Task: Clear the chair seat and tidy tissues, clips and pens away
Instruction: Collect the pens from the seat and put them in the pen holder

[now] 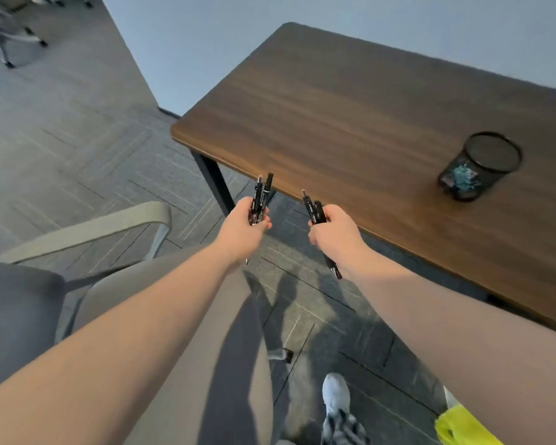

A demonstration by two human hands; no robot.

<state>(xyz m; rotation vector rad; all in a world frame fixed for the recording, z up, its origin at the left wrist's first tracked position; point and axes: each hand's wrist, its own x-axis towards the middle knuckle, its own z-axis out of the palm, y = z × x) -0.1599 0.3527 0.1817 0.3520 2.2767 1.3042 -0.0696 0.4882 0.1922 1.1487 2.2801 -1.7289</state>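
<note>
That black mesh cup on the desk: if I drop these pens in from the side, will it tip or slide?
The mesh cup looks light, so it may slide on the smooth wooden desk. It is short and wide, with what look like clips in the bottom, so tipping seems unlikely. Lowering the pens straight down is safer.

Both hands, the left hand (245, 223) and the right hand (334, 229), hang in open air over the carpet, just short of the near edge of the wooden surface (350, 101); each is closed around black pens (261, 197); the surface is bare across its left and middle; the only thing standing on it is a black mesh pen cup (482, 165) toward the right; the chair armrest (87, 229) juts out left of the left forearm; a black table leg (214, 181) drops below the near corner.
</note>
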